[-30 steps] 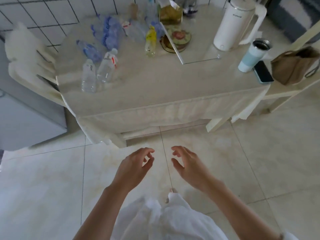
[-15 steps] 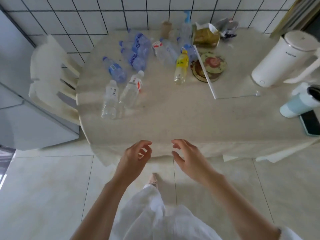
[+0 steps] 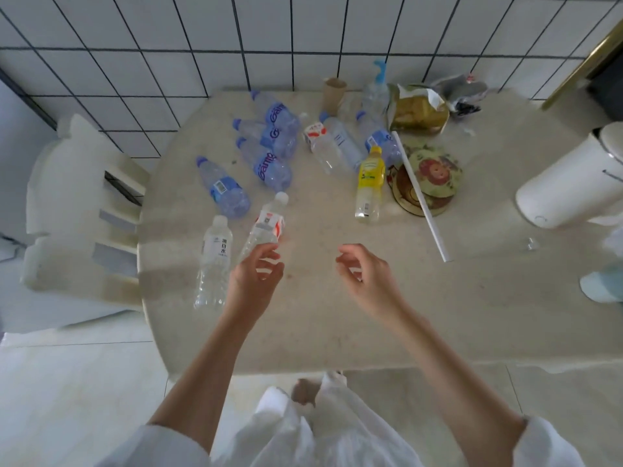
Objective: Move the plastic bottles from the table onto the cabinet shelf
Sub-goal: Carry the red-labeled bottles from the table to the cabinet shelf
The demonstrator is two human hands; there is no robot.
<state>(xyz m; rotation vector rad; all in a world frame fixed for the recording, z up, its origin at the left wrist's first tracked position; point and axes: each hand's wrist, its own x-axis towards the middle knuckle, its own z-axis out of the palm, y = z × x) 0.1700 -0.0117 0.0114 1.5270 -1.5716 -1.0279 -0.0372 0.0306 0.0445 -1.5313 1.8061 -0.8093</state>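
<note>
Several empty plastic bottles lie on the beige table (image 3: 371, 315). Nearest me are a clear bottle with a red and white label (image 3: 266, 224) and a clear white-labelled one (image 3: 215, 261). Further back lie a blue-labelled bottle (image 3: 224, 188), a cluster of blue-tinted bottles (image 3: 273, 150), a yellow bottle (image 3: 370, 183) and two clear ones (image 3: 333, 143). My left hand (image 3: 256, 278) hovers with loosely curved fingers at the base of the red-labelled bottle, without a grip on it. My right hand (image 3: 367, 274) is over bare tabletop, loosely curled and empty. No cabinet shelf is in view.
A white plastic chair (image 3: 77, 210) stands at the table's left. On the right are a white kettle (image 3: 569, 176) and a pale blue tumbler (image 3: 603, 284). A white stick (image 3: 421, 197) lies across patterned dishes (image 3: 435, 170). A snack bag (image 3: 418, 109), paper cup (image 3: 333, 94) and pump bottle (image 3: 377, 85) stand by the tiled wall.
I have stepped up to the table. Both hands moved from above the floor to over the tabletop, and the left hand reached the red-labelled bottle's base.
</note>
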